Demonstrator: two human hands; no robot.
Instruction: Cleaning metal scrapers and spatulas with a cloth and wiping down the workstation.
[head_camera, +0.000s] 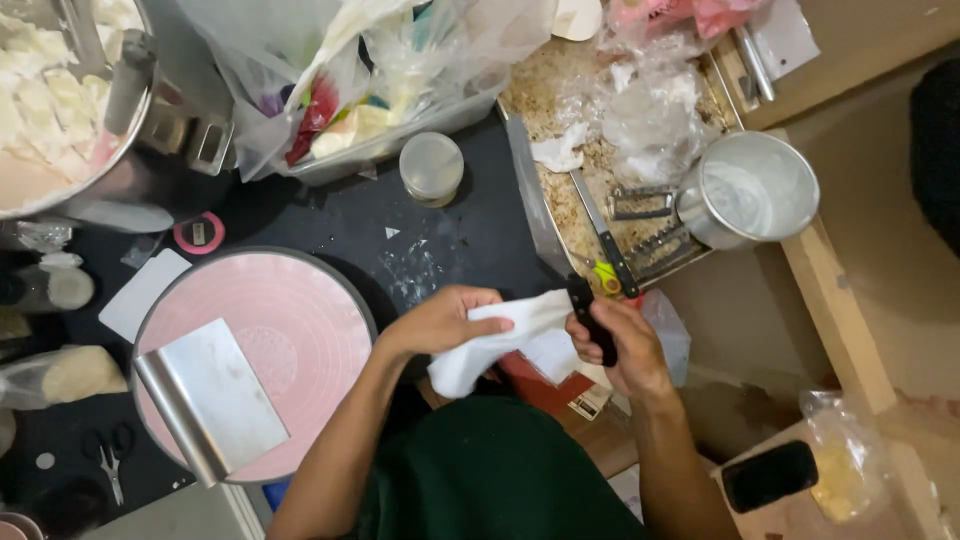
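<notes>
Left hand (440, 322) pinches a white cloth (500, 340) against the knife (560, 235) blade; right hand (612, 345) grips its black handle. Both held just off the black table's (470, 235) near edge. Scraper (212, 400) lies on the pink turntable (300, 320) at left.

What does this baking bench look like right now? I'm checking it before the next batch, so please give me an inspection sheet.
Surface: dark worktop, smeared with pale residue.
Job's things: white cloth wrapped along a black-handled knife.
Clutter: metal scraper on pink turntable; crumb-strewn tray with crumpled plastic wrap; steel pot; mixing bowl; scissors; black phone.
Grippers: left hand grips the cloth; right hand holds the knife handle.
Cables: nothing seen.
Surroundings: wooden shelving on the right.
</notes>
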